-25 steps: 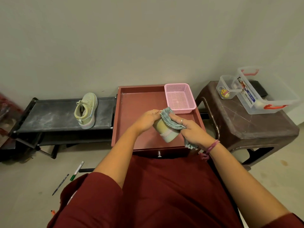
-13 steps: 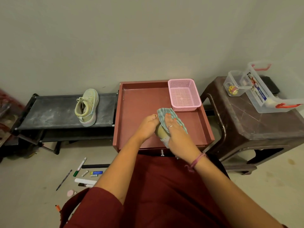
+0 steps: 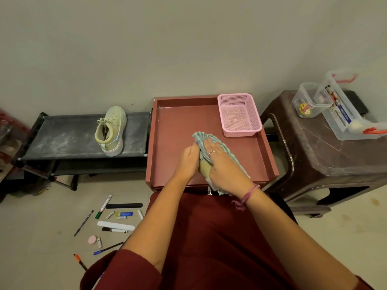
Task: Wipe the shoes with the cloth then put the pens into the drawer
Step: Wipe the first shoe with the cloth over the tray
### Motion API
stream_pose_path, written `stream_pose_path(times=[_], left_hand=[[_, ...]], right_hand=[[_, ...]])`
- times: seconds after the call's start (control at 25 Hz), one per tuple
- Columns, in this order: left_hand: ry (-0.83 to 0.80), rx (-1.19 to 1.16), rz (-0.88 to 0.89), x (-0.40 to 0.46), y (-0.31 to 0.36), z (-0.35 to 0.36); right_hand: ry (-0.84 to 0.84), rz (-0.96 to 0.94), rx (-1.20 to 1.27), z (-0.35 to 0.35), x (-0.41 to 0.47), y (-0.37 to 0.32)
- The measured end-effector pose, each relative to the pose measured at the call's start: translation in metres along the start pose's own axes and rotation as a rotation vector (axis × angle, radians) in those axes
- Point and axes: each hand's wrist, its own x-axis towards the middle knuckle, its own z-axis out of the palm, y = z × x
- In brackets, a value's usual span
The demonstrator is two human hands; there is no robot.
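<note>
Over the open reddish-brown drawer (image 3: 173,130) my left hand (image 3: 188,160) grips a pale green shoe (image 3: 204,168), mostly hidden between my hands. My right hand (image 3: 226,166) presses a teal striped cloth (image 3: 202,137) flat over the shoe's top. A second pale green shoe (image 3: 111,130) lies on its side on the low black rack (image 3: 69,137) to the left. Several pens and markers lie on the floor at lower left, among them a green-capped marker (image 3: 103,206), a black marker (image 3: 114,229) and a thin dark pen (image 3: 83,222).
A pink mesh basket (image 3: 239,114) sits in the drawer's far right corner. A brown plastic stool (image 3: 326,155) on the right carries clear containers (image 3: 345,107). Small items, a pink round case (image 3: 92,240) and a white strip (image 3: 116,225), lie among the pens. A wall stands close behind.
My right hand has slid the cloth from the shoe's right side up over its top. My view has tilted down, showing more of the pens on the floor.
</note>
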Motion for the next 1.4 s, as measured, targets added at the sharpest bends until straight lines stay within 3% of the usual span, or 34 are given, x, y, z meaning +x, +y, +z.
stream_pose_path(times=[0.08, 0.16, 0.24, 0.32, 0.4, 0.48, 0.56, 0.64, 0.72, 0.96, 1.04, 1.16, 1.24, 1.32, 1.4], left_hand=[[0.028, -0.06, -0.023, -0.002, -0.001, 0.0], [0.049, -0.09, -0.047, -0.002, -0.006, 0.001], [0.049, -0.109, -0.062, -0.003, -0.001, 0.0], [0.071, -0.135, -0.094, 0.001, 0.001, -0.004], [0.105, -0.164, -0.125, 0.003, 0.002, -0.009], [0.072, -0.23, -0.135, 0.004, 0.006, -0.01], [0.0, -0.245, -0.13, 0.002, 0.006, -0.008], [-0.046, -0.247, -0.13, -0.002, 0.003, -0.007], [-0.085, -0.232, -0.09, 0.002, -0.003, -0.012], [-0.15, -0.301, -0.104, 0.006, -0.004, -0.02], [-0.177, -0.264, -0.085, 0.006, -0.004, -0.019], [-0.132, -0.127, -0.076, 0.004, -0.004, -0.015], [-0.104, -0.112, -0.09, 0.005, -0.004, -0.014], [-0.088, -0.099, -0.095, 0.007, -0.003, -0.018], [-0.072, -0.091, -0.087, 0.009, -0.001, -0.023]], right_hand=[[-0.046, 0.0, -0.013, -0.001, 0.004, 0.015], [-0.149, 0.102, 0.138, -0.019, 0.013, 0.033], [-0.093, 0.086, 0.206, -0.025, 0.014, 0.024], [-0.017, 0.02, 0.083, -0.014, 0.005, 0.005], [0.064, -0.167, -0.128, 0.006, -0.01, -0.012], [0.084, -0.14, -0.19, 0.005, -0.008, -0.012], [0.006, 0.004, -0.031, -0.009, 0.013, 0.008], [-0.085, 0.185, 0.301, -0.025, 0.029, 0.029], [-0.055, 0.195, 0.447, -0.027, 0.027, 0.029], [0.098, -0.285, -0.195, 0.0, -0.024, 0.013], [0.076, -0.321, -0.104, -0.007, -0.031, 0.041], [0.026, -0.117, 0.249, -0.021, -0.028, 0.062], [0.078, 0.015, 0.373, -0.017, -0.022, 0.058], [0.17, 0.025, 0.355, -0.002, -0.024, 0.047], [0.254, -0.139, 0.137, 0.016, -0.033, 0.037]])
